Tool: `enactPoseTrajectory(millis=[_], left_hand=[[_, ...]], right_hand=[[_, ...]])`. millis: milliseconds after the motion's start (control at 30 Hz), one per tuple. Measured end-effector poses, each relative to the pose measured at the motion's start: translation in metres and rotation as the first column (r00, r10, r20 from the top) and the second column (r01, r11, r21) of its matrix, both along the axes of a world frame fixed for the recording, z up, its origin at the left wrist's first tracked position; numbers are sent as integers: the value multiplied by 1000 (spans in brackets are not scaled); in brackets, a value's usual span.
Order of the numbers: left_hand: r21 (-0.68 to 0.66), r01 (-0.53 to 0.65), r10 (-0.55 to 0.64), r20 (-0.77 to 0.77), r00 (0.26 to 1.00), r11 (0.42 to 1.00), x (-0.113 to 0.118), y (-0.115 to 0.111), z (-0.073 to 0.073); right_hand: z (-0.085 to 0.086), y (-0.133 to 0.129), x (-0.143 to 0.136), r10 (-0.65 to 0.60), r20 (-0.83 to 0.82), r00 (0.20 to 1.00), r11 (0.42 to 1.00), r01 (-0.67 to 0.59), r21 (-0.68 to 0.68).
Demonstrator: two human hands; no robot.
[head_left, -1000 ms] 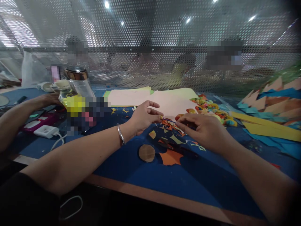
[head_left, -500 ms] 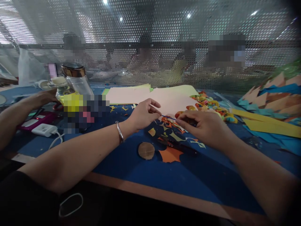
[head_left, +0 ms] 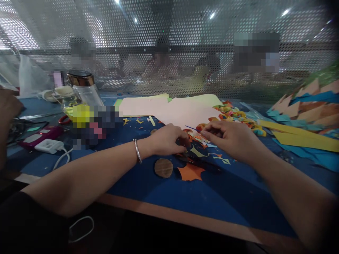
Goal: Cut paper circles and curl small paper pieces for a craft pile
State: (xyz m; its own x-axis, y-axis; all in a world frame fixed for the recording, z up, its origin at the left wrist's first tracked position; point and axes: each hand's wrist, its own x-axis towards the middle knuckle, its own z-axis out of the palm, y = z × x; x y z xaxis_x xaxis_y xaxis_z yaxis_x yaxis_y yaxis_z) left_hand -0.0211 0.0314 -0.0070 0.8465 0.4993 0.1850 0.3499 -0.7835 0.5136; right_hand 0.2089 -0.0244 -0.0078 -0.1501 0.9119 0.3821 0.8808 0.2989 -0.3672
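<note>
My right hand (head_left: 225,137) pinches a thin blue strip (head_left: 190,127) between thumb and fingers; its free end points left over the pale paper. My left hand (head_left: 172,139), with a silver bangle at the wrist, reaches down at the heap of coloured paper scraps (head_left: 197,151). Its fingers are bent and apart, with nothing visible between them. Nearer to me lie a round wooden disc (head_left: 163,168) and an orange paper offcut (head_left: 191,171) with pointed corners. A dark, slender tool (head_left: 209,165), partly in shadow, rests just behind the orange piece.
Pale pink sheets (head_left: 185,109) lie behind my hands. Colourful curled paper pieces (head_left: 235,116) are piled to their right, with yellow paper strips (head_left: 304,135) and folded paper points (head_left: 307,102) beyond. Left stand a glass bottle (head_left: 86,90) and a white charger (head_left: 49,145). Another person's hand (head_left: 9,106) is far left.
My left hand has let go of the blue strip's left end and lowered to the scraps. My right hand keeps the strip. The other person's arm has drawn back leftward.
</note>
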Motion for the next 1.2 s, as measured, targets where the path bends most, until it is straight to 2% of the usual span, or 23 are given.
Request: enactPoseTrajectory(millis=[200,433,533,733,800,867,1000,1200], left_hand=[[36,56,-52,-88,995,998,6,5,0],[-26,32,-31,23,999,999,8,10,-4],[-42,41,-40,29,999,998,9,10,-4],[-42,-21,20,-11,1000,999,5,6,1],[-103,-58,65,66,996,993,1,6,1],[-221,-77,120,187,975,972,-1,8,1],[-443,-24,207,369,906,896,-3,12,0],[-529,-21,299,446,844,849,-1,13,0]], right_hand=[[-1,0,-1,9,-56,998,1000,-9,-6],[-3,2,1,58,-28,998,998,-57,15],[-5,3,2,53,-22,998,998,-53,17],[-4,3,3,40,-52,998,999,-41,-12],[-4,3,3,31,-62,998,1000,-31,-2],[-5,3,4,22,-91,996,1000,-22,-3],[-4,3,4,-1,-112,994,1000,-1,-13],[1,0,0,18,-164,986,998,-27,-51]])
